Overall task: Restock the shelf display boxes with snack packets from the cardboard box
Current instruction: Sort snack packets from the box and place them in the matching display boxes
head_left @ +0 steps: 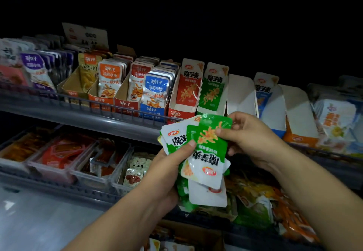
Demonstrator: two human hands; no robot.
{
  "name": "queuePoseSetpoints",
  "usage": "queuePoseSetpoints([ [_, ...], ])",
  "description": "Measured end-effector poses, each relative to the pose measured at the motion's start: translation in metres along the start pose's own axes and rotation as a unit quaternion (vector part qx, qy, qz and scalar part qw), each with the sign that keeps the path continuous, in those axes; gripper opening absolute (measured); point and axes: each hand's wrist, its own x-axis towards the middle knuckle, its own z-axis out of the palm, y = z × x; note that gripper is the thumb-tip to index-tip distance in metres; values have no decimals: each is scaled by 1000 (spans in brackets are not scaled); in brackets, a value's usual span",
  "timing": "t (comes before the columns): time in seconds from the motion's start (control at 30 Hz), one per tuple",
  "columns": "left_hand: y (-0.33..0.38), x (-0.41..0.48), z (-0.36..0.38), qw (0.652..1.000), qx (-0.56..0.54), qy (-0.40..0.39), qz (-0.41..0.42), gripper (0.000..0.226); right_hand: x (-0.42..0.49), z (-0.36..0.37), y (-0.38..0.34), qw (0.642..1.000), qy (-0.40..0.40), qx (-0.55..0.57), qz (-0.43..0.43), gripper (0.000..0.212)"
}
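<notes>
Gripping fanned green-and-white foil snack packets [208, 152] in curled fingers of the left hand [167, 174], pinching the topmost with the right hand [253, 138], just off the front edge of the grey metal shelf [117, 121]; dark room

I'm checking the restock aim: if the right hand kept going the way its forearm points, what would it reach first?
Probably the green display box on the upper shelf. The right hand, pinching a green packet, points up and left toward it. Depth is unclear.

2 bare forearms, bare left hand [167, 165], bare right hand [253, 137], short plain fingernails (clearest on the left thumb)
</notes>
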Motion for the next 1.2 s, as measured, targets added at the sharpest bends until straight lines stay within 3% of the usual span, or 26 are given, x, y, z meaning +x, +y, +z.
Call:
queuePoseSetpoints([
  [0.07, 1, 0, -1, 1000, 3, 11, -5, 38, -1, -7, -1, 999, 45, 18, -1, 23],
  [0.17, 2, 0, -4, 999, 3, 28, -15, 34, -2, -21, -4, 992, 113, 57, -6, 42],
  [0.23, 3, -1, -4, 999, 1, 34, -22, 32, -4, -28, -6, 989, 122, 81, -8, 52],
  [0.33, 3, -2, -3, 999, -5, 37, -27, 32, -11, -28, -7, 993, 75, 93, 18, 49],
  [0.43, 2, -2, -1, 999, -10, 39, -21, 34, -12, -27, 1, 999, 36, 18, 19, 33],
  [0.57, 1, -1, -1, 999, -13, 29, -12, 37, -11, -22, 6, 999, 5, -36, 29, 65],
  [0.63, 0, -1, -1, 1000, -10, 24, -9, 37, -9, -19, 0, 996, -21, -83, 24, 72],
  [0.77, 2, 0, -1, 1000, 1, 5, 4, 35, 0, -19, -20, 973, -32, -225, -28, 62],
  [0.97, 6, 4, -1, 1000, 4, -2, 13, 36, 19, -15, -46, 941, -131, -304, -64, 38],
  [1.07, 9, 8, -6, 1000, -10, 20, 12, 35, 40, -25, -52, 966, -48, -240, -78, 30],
  [1.13, 12, 10, -7, 1000, -9, 20, 15, 34, 61, -32, -56, 980, 72, -142, -121, 37],
  [1.2, 13, 10, -7, 1000, -8, 17, 18, 34, 83, -37, -59, 974, 133, -68, -172, 46],
])
